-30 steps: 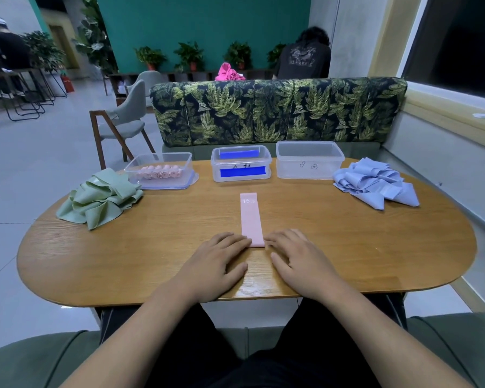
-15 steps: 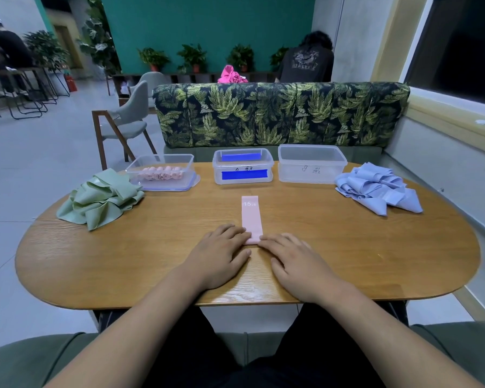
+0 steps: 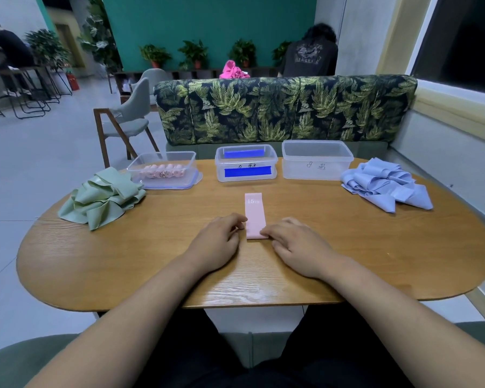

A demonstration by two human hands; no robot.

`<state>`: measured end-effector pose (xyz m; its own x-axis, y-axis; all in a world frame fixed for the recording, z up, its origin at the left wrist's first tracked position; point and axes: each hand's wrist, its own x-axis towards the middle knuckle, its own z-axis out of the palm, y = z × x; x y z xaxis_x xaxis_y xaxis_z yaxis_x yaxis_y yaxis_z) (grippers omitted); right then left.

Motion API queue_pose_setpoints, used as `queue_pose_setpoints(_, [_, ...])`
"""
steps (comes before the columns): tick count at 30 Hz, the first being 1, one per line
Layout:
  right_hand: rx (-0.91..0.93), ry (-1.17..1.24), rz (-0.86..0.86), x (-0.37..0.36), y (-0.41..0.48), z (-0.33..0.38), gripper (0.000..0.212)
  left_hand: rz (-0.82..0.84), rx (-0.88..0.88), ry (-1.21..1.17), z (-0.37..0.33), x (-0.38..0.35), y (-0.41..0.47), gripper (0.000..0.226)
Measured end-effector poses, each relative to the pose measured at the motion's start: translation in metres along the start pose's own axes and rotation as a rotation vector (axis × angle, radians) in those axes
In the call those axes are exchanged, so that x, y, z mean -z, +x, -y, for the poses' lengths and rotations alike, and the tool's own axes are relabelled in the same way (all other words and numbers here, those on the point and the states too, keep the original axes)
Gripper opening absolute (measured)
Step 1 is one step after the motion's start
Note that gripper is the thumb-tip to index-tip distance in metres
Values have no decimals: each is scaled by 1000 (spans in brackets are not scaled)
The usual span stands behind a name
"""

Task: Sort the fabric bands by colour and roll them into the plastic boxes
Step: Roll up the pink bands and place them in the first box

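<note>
With the pink band (image 3: 254, 214) lying flat on the desk (image 3: 151, 261) and my left hand (image 3: 216, 242) and right hand (image 3: 297, 245) curling their fingers onto its near end, I'd roll it away tight and square, both sides even, for the far-left box (image 3: 163, 169) of pink rolls.

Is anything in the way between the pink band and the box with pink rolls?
Nothing visible: only bare table lies between the pink band and the box with pink rolls; the green pile sits aside.
</note>
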<state>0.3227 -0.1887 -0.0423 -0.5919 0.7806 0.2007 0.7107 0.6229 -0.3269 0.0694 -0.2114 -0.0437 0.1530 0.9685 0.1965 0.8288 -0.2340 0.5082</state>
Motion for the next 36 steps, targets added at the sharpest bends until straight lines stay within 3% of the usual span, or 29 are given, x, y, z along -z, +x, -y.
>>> queue_pose_setpoints(5, [63,-12,-20,2,16,-13,38,-14,-123,-42,10,4,14,38])
queue_pose_setpoints(11, [77,88,18,2,46,-35,45,12,-513,32,18,5,29,22])
queue_pose_setpoints(15, [109,191,39,4,75,-52,42,-5,-621,90,21,1,48,13])
queue_pose_setpoints(21, [97,454,-115,8,112,-70,48,36,-646,97,29,5,76,21])
queue_pose_setpoints(25, [64,631,-121,5,109,-73,39,65,-647,106,33,7,84,22])
queue_pose_setpoints(31, [221,586,31,13,96,-73,46,30,-601,119,37,4,83,16])
queue_pose_setpoints(36, [221,534,27,12,101,-75,42,47,-522,118,40,4,85,23])
